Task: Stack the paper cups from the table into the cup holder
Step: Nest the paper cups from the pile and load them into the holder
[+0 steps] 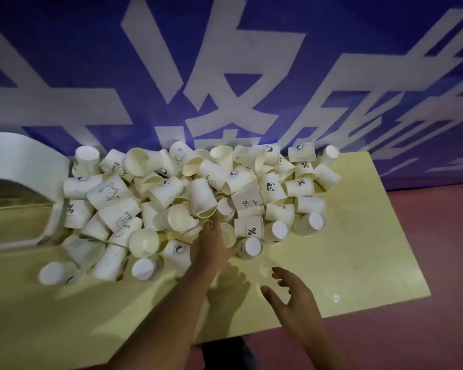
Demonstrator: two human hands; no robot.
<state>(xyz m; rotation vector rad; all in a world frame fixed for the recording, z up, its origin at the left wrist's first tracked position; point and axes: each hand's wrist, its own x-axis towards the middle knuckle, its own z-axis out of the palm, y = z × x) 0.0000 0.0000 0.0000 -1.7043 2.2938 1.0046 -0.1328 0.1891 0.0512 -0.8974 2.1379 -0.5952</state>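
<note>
Paper cups [198, 193] lie tumbled in a big heap across the far half of the yellow surface [345, 249], hard against a blue backdrop [78, 62] with large white characters. Left hand [211, 245] reaches into the heap's near edge, its fingers [213, 227] stretched straight, tips against the cups and curled round none. Right hand [292, 300] hovers nearer me over bare surface, fingers spread loosely, holding nothing.
</note>
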